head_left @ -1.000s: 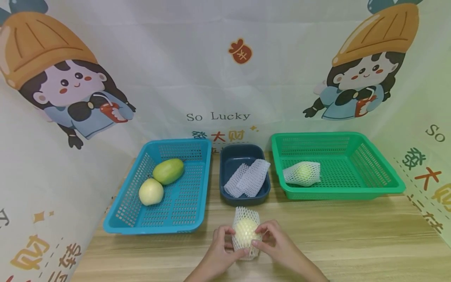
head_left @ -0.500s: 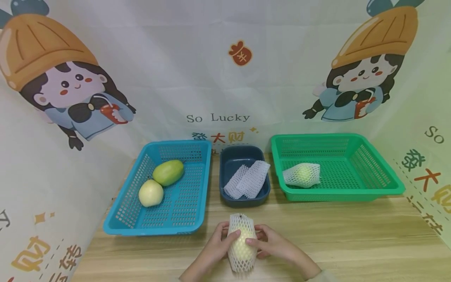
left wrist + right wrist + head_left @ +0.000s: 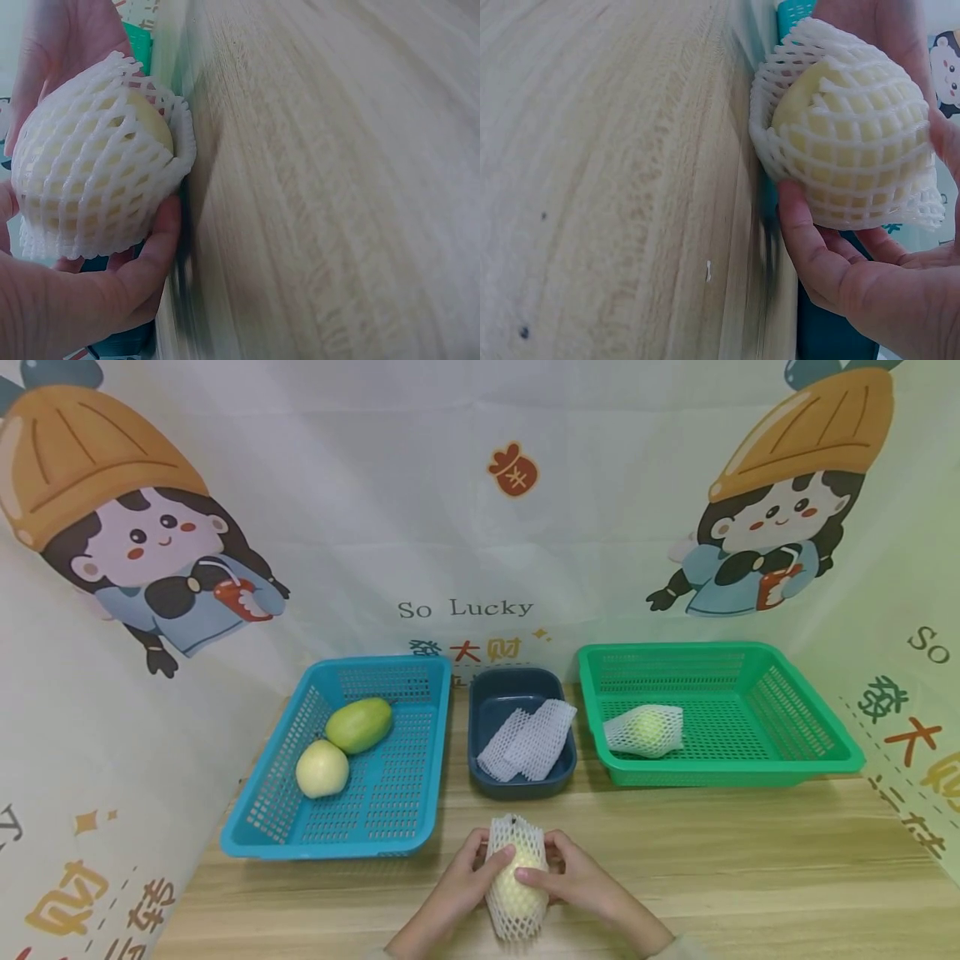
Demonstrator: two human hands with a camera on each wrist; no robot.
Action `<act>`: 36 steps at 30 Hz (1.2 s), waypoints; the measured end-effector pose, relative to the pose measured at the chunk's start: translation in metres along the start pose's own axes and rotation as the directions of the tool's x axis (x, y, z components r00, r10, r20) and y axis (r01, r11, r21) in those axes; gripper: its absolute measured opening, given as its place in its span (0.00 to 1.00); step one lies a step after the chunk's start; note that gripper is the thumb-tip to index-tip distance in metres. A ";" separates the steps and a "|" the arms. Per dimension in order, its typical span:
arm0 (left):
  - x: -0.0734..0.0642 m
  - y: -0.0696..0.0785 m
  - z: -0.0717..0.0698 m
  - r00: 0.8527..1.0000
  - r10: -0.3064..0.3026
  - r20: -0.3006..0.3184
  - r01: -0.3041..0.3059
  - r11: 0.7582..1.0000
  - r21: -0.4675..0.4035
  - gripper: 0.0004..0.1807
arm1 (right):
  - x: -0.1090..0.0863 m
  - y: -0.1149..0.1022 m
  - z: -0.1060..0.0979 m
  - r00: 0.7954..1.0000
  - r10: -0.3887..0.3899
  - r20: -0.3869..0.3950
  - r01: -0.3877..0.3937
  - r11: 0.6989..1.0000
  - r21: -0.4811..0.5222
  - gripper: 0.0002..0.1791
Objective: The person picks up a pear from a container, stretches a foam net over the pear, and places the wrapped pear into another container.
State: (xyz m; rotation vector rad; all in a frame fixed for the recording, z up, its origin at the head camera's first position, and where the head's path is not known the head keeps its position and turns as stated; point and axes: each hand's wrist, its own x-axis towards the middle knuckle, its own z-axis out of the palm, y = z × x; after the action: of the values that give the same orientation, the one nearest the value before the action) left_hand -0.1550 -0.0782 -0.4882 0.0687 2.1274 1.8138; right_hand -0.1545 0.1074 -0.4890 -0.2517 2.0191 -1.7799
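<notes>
Near the table's front, both hands hold a pale yellow pear [image 3: 517,881] wrapped in a white foam net sleeve [image 3: 862,142]. My left hand [image 3: 467,878] grips it from the left, thumb across the front. From the other side my right hand [image 3: 573,878] curls round it, its thumb also on the net. In the left wrist view, part of the pear's bare skin [image 3: 152,124] shows at the sleeve's open end. Some fingers are hidden behind the fruit.
A blue basket [image 3: 431,777] at left holds another pale pear [image 3: 322,769] and a green oblong fruit [image 3: 359,726]. Foam nets [image 3: 540,739] lie in a dark blue bin [image 3: 522,789]. The green basket [image 3: 735,767] at right contains a netted fruit [image 3: 646,731].
Over the last second, the hands have shifted the netted pear slightly down and left, and the thumbs have moved onto its front. Little differs from half a second ago.
</notes>
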 end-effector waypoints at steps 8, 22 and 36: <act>0.000 0.000 0.003 1.000 0.002 0.016 -0.001 0.997 -0.078 0.25 | -0.004 -0.005 0.000 0.998 -0.050 -0.037 0.045 0.989 -0.143 0.34; -0.006 0.010 0.008 0.999 0.015 0.034 -0.010 0.993 -0.120 0.27 | -0.012 -0.011 -0.006 0.996 -0.083 -0.029 0.073 0.967 -0.244 0.43; -0.017 0.030 -0.014 0.955 0.296 0.008 -0.291 0.935 0.203 0.20 | -0.015 -0.033 -0.018 0.985 -0.166 -0.043 0.148 0.951 -0.272 0.42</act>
State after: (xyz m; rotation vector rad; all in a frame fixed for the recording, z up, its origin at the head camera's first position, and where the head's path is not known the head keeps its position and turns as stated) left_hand -0.1487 -0.0905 -0.4533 0.4402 2.4191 1.7476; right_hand -0.1535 0.1247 -0.4523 -0.4539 2.3462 -1.6190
